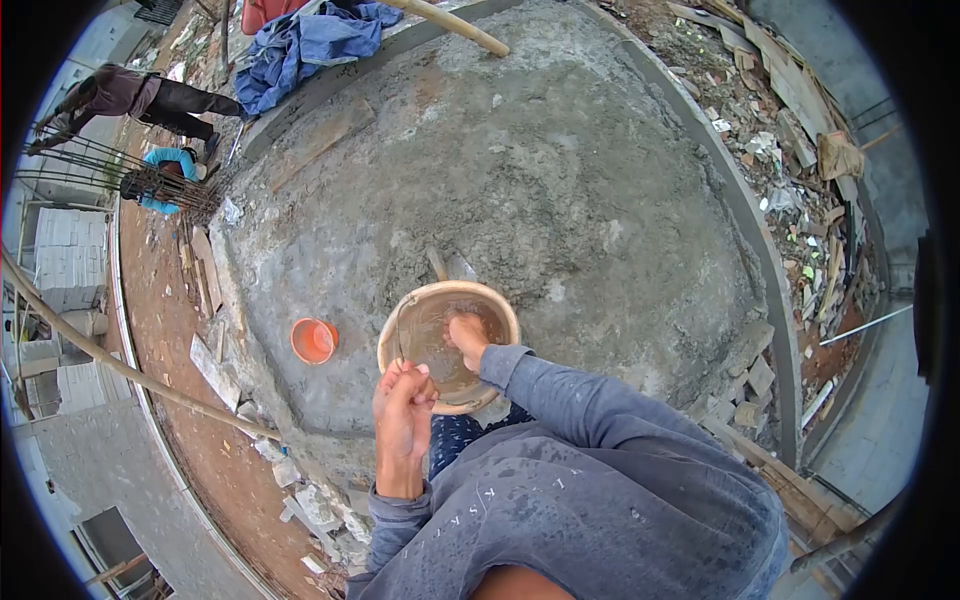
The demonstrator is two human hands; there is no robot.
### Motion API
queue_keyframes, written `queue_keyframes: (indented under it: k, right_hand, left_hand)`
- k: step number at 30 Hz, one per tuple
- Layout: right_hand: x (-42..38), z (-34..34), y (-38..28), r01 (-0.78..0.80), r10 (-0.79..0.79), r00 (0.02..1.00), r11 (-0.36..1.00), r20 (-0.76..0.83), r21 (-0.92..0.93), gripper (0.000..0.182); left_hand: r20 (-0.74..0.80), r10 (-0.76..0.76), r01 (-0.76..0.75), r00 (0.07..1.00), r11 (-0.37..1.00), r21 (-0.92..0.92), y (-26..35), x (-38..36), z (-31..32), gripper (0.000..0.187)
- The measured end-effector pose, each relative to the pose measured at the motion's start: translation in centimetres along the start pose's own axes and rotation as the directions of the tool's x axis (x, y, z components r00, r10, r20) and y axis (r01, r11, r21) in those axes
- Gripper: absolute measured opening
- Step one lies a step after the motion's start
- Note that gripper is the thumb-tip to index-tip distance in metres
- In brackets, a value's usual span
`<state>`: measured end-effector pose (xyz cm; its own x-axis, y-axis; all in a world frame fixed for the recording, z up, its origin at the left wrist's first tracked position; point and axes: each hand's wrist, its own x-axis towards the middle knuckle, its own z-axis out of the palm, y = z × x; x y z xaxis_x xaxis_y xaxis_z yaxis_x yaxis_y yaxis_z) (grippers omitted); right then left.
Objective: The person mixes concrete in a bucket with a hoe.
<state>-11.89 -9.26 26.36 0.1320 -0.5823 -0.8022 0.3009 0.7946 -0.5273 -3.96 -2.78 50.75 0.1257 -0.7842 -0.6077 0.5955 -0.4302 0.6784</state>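
My grey shirt [560,500], marked with darker damp patches, lies nearest, with patterned trousers [455,435] showing below the bucket. My left hand [404,398] is at the bucket's near left rim: fingers curled tightly, closed on the wire handle [399,327], which runs up from them to the far left of the rim. My right hand [467,336] is inside the bucket, wrist over its right rim, fingers down at the water [427,335]; how far they are open, and whether they grip anything, I cannot tell. The cream bucket [462,289] stands near the middle of the slab's near edge, holding cloudy brown water with a disturbed surface.

Just beyond its far rim is a trowel [437,264], wooden handle raised, blade partly hidden. Left of the bucket, well apart from it and nearer the slab's left edge, stands a small orange pail [314,341]. The grey concrete slab [660,300] is rough in the middle and smoother at the left. A plank [322,145] lies toward its far left corner; a blue tarp [300,52] is heaped at the far edge, and a wooden pole [460,27] reaches in over that edge. Rubble [775,150] lies beyond the right edge. Past the far left corner, two people [125,95] are at a cage of steel bars [85,165], one standing bent, one low.
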Motion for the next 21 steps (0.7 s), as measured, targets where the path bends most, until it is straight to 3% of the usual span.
queue_keyframes:
  k: [1,4,6,8,10,12,14,17,21]
  right_hand:
    - [0.5,1.0,0.4,-0.019,0.02,0.999,1.0,-0.032,0.012,0.024]
    - [-0.6,3.5,-1.8,-0.384,0.253,0.904,0.832,0.344,0.4,0.019]
    - [-3.9,6.1,-5.6,-0.321,0.104,0.869,0.864,0.484,0.389,0.02]
    - [-7.9,8.8,-10.1,-0.074,-0.034,0.928,0.959,0.37,0.273,0.028]
    - [-7.0,10.2,-12.2,0.062,-0.134,0.899,0.982,0.418,0.181,0.038]
    - [-5.7,11.3,-13.4,0.073,-0.072,0.954,0.997,0.29,0.009,0.05]
    - [-5.9,12.0,-13.4,0.164,-0.143,0.974,0.98,0.178,-0.111,0.057]
    - [-7.5,13.0,-11.2,0.272,-0.266,0.962,0.942,0.056,-0.199,0.045]
    - [-7.9,13.7,-4.8,0.241,-0.24,0.97,0.955,0.03,-0.172,0.042]
  left_hand:
    - [-0.003,0.01,-0.01,1.0,0.999,-0.039,0.3,-0.2,-0.9,0.016]
    - [-0.039,0.044,-0.047,0.998,0.994,-0.099,1.8,-0.3,-4.6,0.016]
    - [-0.075,0.051,-0.058,0.996,0.994,-0.093,2.8,-0.2,-7.2,0.015]
    - [-0.09,0.044,-0.051,0.995,0.995,-0.082,3.5,0.0,-9.9,0.016]
    - [-0.087,0.038,-0.045,0.995,0.996,-0.073,3.8,0.7,-12.7,0.018]
    - [-0.054,0.022,-0.024,0.998,0.999,-0.036,4.3,1.5,-15.7,0.019]
    - [-0.038,-0.028,0.027,0.999,0.999,-0.023,5.1,2.0,-19.0,0.025]
    - [0.012,-0.067,0.067,0.998,0.998,0.001,6.3,2.9,-25.2,0.026]
    - [-0.051,-0.109,0.112,0.993,0.992,0.053,8.0,3.0,-31.7,0.027]
